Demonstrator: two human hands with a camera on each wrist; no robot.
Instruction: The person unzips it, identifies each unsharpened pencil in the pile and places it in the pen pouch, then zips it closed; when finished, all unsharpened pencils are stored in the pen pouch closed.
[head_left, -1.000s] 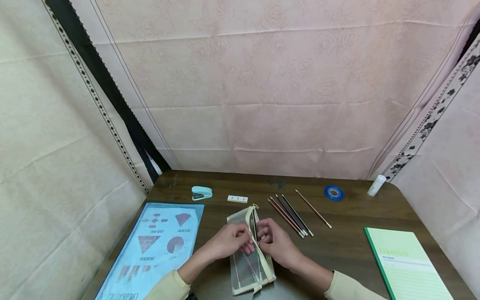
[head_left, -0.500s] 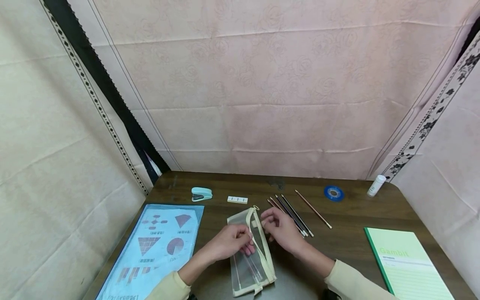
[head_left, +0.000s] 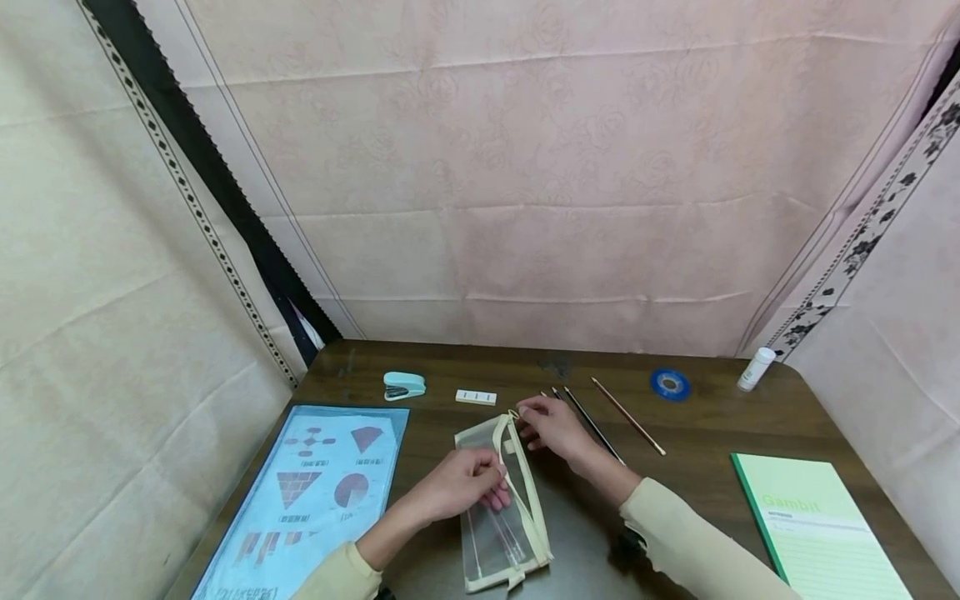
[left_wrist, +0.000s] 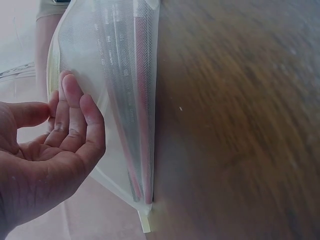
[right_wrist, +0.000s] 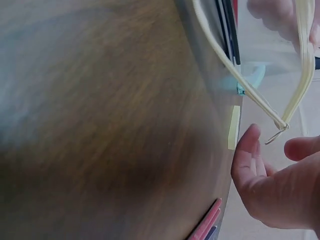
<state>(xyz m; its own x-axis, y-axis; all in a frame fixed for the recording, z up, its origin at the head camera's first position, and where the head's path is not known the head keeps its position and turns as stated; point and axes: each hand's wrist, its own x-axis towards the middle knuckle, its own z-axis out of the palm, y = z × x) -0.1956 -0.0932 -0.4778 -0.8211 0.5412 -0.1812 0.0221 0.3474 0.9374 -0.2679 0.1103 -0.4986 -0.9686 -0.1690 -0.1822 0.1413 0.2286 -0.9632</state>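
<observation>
A mesh pencil case (head_left: 480,546) with cream trim lies lengthwise on the table, its zipped top gaping. My left hand (head_left: 463,483) pinches the left edge of its opening between thumb and fingers. Through the mesh in the left wrist view show long thin reddish sticks (left_wrist: 143,100) and a dark strip. By the far end of the case is my right hand (head_left: 557,429), thumb and fingertips apart beside the small pull ring (right_wrist: 276,135) where the zip edges meet. Loose pencils (head_left: 594,423) lie just beyond that hand, partly hidden by it.
One pencil (head_left: 628,417) lies apart on the right. Along the back are a mint stapler (head_left: 404,386), a white block (head_left: 476,397), blue tape (head_left: 670,385) and a white-capped tube (head_left: 756,370). A blue folder (head_left: 330,492) is left; a green notebook (head_left: 825,525) right.
My right hand has left the middle of the case's opening and moved away to its far end, by the pull ring. The opening looks wider. My left hand stays in place.
</observation>
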